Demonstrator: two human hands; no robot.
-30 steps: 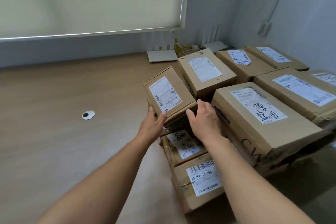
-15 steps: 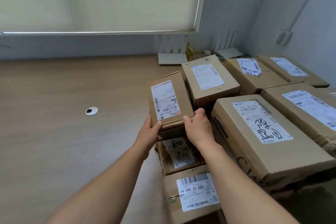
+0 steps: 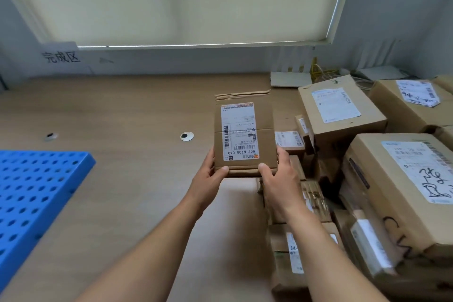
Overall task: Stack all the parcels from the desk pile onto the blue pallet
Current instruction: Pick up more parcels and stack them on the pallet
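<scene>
One small parcel (image 3: 245,137), on the pile (image 3: 343,127) a second ago, now hangs above the bench (image 3: 134,110), left hand (image 3: 208,179) and right hand (image 3: 279,176) curled round its near corners, likely bound for the blue pallet (image 3: 36,191) at left.

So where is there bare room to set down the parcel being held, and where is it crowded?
The blue pallet, at left, is bare where visible. Bare desk stretches between it and the parcel, around a white cable grommet. Right of the parcel, the parcel pile is crowded, boxes touching.
</scene>
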